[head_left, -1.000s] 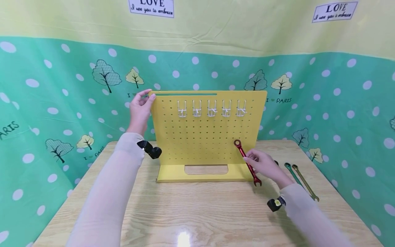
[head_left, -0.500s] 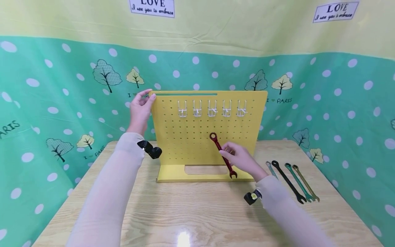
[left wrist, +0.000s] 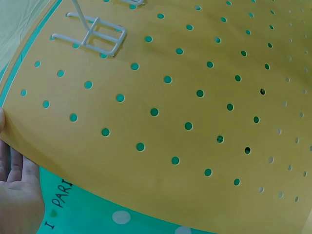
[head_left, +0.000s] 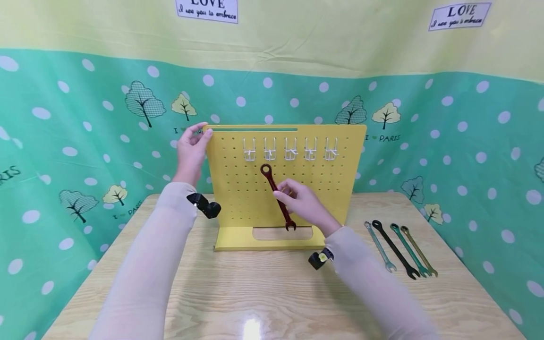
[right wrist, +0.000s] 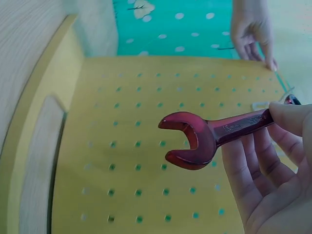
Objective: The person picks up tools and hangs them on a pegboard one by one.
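Note:
My right hand (head_left: 303, 203) pinches a dark red combination wrench (head_left: 278, 198) by its shaft, in front of the yellow pegboard (head_left: 250, 203). The ring end points up and left, below the white hooks; the open end points down. In the right wrist view the wrench's open jaw (right wrist: 195, 141) faces left, with thumb and fingers on the shaft. My left hand (head_left: 191, 153) grips the pegboard's upper left corner between thumb and fingers. The left wrist view shows part of that hand (left wrist: 19, 195) at the board's edge and a white wire hook (left wrist: 100, 34).
Several white hooks (head_left: 291, 150) stand in a row across the upper board. On the table's right side lie a silver wrench (head_left: 380, 248), a black wrench (head_left: 395, 249), a green wrench (head_left: 410, 250) and a gold wrench (head_left: 419, 251). A polka-dot curtain (head_left: 127, 165) hangs behind.
My right hand has carried the red wrench left and upward across the front of the pegboard, from its right side to near the middle. My left hand stays at the corner.

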The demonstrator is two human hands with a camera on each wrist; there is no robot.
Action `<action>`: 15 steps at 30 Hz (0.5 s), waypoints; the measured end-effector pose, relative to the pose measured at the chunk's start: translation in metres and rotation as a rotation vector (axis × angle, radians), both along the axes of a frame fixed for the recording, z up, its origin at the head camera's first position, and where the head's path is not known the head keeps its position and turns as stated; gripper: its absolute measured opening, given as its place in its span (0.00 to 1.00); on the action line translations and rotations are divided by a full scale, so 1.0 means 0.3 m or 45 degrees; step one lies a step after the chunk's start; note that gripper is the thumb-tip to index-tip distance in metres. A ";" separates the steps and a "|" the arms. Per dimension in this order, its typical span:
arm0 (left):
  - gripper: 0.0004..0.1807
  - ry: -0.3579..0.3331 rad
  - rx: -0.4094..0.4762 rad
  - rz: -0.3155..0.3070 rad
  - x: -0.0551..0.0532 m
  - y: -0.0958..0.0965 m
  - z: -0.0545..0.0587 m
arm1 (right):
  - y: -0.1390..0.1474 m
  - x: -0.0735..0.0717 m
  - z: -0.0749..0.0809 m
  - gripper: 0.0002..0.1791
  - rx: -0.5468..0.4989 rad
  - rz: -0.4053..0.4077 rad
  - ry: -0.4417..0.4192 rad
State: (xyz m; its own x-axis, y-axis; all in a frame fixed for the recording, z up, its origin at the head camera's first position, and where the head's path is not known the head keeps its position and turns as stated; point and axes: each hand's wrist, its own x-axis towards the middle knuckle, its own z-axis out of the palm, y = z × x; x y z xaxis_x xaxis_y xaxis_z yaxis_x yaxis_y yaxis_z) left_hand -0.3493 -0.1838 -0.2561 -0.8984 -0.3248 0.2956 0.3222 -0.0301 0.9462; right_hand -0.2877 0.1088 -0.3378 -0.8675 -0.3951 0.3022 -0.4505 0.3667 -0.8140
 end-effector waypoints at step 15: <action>0.21 0.014 0.022 -0.006 0.004 0.007 -0.003 | -0.147 -0.042 0.040 0.14 -0.248 0.014 -0.074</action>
State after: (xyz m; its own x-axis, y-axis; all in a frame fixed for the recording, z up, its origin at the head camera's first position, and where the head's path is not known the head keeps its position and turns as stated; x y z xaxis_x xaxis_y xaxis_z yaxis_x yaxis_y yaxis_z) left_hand -0.3481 -0.1818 -0.2570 -0.8965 -0.3259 0.3002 0.3327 -0.0478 0.9418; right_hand -0.3002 0.0645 -0.3257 -0.8819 -0.3434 0.3230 -0.4034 0.1953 -0.8939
